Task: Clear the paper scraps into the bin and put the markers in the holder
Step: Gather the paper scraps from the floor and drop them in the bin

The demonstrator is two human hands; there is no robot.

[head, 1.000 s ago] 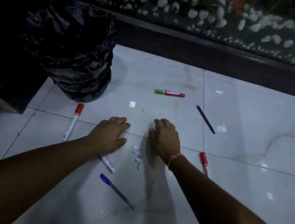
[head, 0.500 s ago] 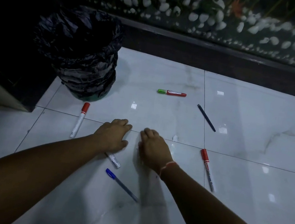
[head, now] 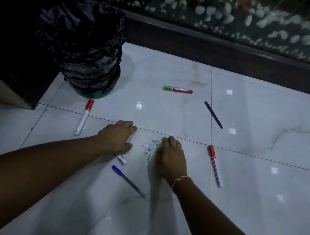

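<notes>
blue pen: nearest to us on the floor, lying loose, cap end pointing at the left hand.
left hand: palm down on the floor, fingers spread flat, gripping nothing; it rests over a white marker whose end sticks out under the wrist.
scraps: small white bits in a loose cluster between our two hands, some touching the right hand's fingers.
right hand: knuckles up, fingers curled down onto the scraps; we judge it is raking them together. Whether any are pinched, we cannot tell.
red marker, right: on the floor just right of the right hand, untouched.
red marker, left: left of the left hand, cap pointing at the bin.
dark pen: further out, right of centre, loose.
green-red marker: far, mid floor, near the skirting.
bin: far left, against the skirting, lined with a black bag, well apart from the scraps.
holder: not in view.
progress: we judge it early. Scraps gathered but none seen in the bin; all markers and pens lie on the floor.
left to do: lift the scraps, carry them to the bin, then collect every marker for the holder.
</notes>
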